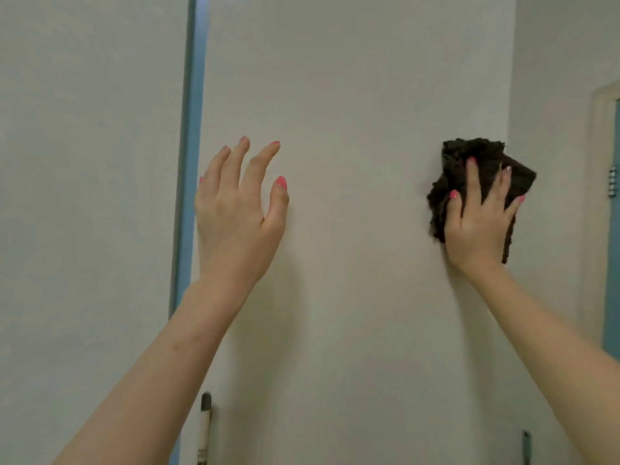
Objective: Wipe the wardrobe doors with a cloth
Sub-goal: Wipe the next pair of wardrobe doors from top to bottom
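A pale cream wardrobe door (355,95) fills the middle of the view. My right hand (476,226) presses a dark brown crumpled cloth (469,156) flat against the door near its right edge, fingers spread over the cloth. My left hand (235,209) is raised in front of the door's left part, fingers apart and holding nothing; I cannot tell if its fingertips touch the surface. A second pale door (87,196) stands to the left.
A blue vertical gap (189,162) separates the two doors. A door handle (204,427) sits low on the middle door's left edge, another handle (526,448) low at the right. At far right are a wall, a door frame and a hinge (612,181).
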### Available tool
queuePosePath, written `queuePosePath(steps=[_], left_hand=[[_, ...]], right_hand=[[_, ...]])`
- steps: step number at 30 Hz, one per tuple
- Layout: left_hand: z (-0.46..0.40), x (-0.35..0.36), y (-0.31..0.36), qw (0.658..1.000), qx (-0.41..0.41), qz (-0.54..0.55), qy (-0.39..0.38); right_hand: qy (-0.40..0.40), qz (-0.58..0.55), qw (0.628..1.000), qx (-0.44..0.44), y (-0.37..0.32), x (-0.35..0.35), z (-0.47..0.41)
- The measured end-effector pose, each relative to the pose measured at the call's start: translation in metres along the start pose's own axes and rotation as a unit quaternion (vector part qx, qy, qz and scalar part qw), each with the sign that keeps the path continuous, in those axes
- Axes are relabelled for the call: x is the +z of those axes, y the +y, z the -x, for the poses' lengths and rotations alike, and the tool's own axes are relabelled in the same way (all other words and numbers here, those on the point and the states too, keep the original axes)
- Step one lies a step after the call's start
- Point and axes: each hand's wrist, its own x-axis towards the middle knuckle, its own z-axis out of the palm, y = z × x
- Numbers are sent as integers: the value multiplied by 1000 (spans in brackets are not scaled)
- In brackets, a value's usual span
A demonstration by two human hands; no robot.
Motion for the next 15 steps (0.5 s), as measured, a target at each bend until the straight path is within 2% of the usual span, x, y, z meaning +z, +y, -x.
queuePosePath(steps=[4,7,10,13,15], left_hand=[[20,5,-9,1000,4,-15,0],[31,0,-17,1000,-10,-13,-1],[41,-5,-21,1000,-13,-22,-8],[48,-11,-22,999,-17,-27,-18],[50,-17,-22,999,-15,-32,-18]], right_hand=[[-4,-30,999,20,24,2,37],[-8,-25,1000,-5,27,7,102],[-23,-12,999,-25,12,12,154],[-33,7,999,-28,-17,14,154],[-37,22,996,-74,-43,15,142]])
